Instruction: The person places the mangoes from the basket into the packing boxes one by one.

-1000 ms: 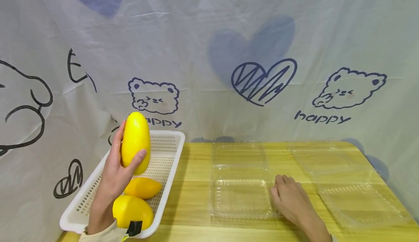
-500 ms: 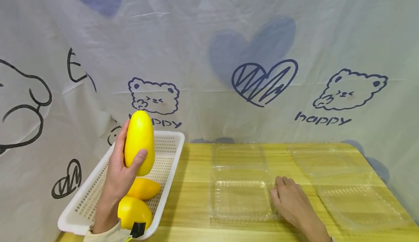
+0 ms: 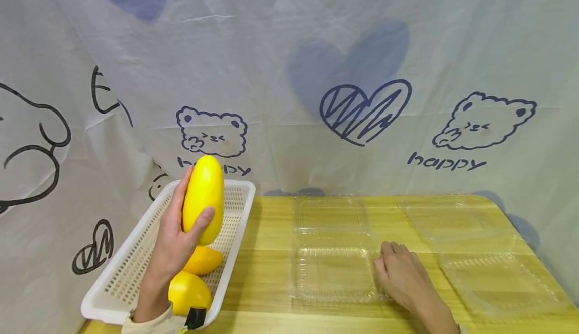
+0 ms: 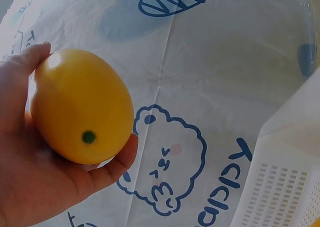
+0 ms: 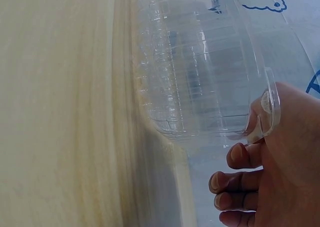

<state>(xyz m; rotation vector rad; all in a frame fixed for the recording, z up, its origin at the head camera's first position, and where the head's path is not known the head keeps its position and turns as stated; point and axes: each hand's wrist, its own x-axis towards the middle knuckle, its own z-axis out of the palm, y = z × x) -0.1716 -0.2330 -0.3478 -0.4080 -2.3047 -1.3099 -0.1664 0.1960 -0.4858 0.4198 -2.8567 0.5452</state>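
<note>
My left hand grips a smooth yellow mango, held upright above the white basket. In the left wrist view, a green stem dot marks the mango's near end, with fingers and thumb wrapped about its sides. Two more mangoes, one deep yellow and one brighter, lie in the basket, partly covered by my wrist. On the table, my right hand pinches the right rim of a clear plastic clamshell box, whose lid is folded back. The right wrist view shows the thumb through the rim.
A second clear clamshell box lies with its lid spread out at the right of the wooden table. Behind and to the left hangs a pale cloth printed with hearts and bears.
My left hand has moved a little to the right with the mango, uncovering more of the basket's left side. The right hand has stayed at the box rim.
</note>
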